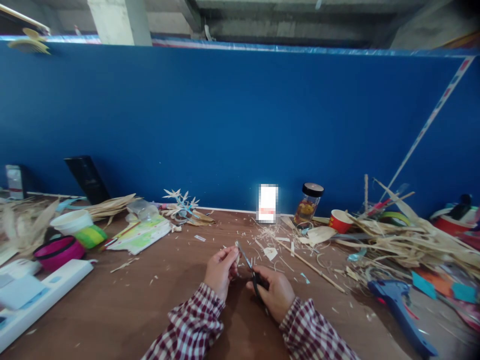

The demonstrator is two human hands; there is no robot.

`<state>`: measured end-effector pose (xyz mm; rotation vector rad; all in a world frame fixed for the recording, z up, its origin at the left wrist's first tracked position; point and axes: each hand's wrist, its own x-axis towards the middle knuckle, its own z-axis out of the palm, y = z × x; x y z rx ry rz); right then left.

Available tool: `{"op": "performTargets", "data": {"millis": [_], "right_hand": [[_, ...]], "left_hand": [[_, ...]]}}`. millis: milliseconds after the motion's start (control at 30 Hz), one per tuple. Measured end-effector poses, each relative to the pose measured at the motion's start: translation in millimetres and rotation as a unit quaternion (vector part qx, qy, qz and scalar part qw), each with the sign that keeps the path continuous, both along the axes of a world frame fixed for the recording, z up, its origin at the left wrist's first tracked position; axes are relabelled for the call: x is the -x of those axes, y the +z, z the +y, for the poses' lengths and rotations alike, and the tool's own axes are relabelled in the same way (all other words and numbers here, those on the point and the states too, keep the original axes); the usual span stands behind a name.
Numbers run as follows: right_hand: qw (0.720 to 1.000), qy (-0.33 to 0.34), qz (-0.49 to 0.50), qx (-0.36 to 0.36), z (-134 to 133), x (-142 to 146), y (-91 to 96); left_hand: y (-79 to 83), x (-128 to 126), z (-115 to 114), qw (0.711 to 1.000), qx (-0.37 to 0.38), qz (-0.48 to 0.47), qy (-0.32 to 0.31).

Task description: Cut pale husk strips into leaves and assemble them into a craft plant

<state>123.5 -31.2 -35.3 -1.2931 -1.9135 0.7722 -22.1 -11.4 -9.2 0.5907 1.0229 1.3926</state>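
Note:
My left hand (222, 269) is closed in a pinch near the middle of the table. A small pale piece (237, 245) shows at its fingertips; its kind is too small to make out. Just to the right, my right hand (275, 291) grips a pair of scissors (247, 260) by the black handles. The blades point up and left, their tips close beside the left fingertips. Whether the blades touch the piece I cannot tell. Pale trimmings (269, 232) lie scattered on the tabletop beyond both hands.
Dried husks (397, 237) and a blue glue gun (401, 310) lie on the right. A lidded jar (307, 204) and a red paper cup (340, 221) stand behind a thin stick (311, 265). At left are a white power strip (56, 295), a magenta bowl (60, 252) and a painted sheet (140, 235).

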Motion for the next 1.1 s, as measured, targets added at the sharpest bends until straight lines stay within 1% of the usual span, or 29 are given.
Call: {"op": "performTargets", "data": {"millis": [267, 533, 667, 967, 1100], "right_hand": [[1.000, 0.000, -0.007, 0.001, -0.4, -0.5, 3.8], [1.000, -0.006, -0.008, 0.001, 0.9, -0.8, -2.3], [1.000, -0.004, -0.012, 0.008, 0.7, -1.0, -1.9], [0.999, 0.013, -0.043, -0.010, -0.4, -2.3, 5.2], [1.000, 0.004, -0.025, 0.003, 0.3, -2.5, 1.0]], "left_hand": [[-2.1, 0.3, 0.4, 1.000, 0.007, -0.006, -0.001], [0.3, -0.7, -0.2, 1.000, 0.011, -0.015, 0.000], [0.9, -0.9, -0.8, 1.000, 0.012, -0.016, 0.002], [-2.3, 1.5, 1.3, 0.999, 0.020, -0.027, -0.014], [-5.3, 2.1, 2.3, 0.999, 0.019, -0.025, -0.021]]}}
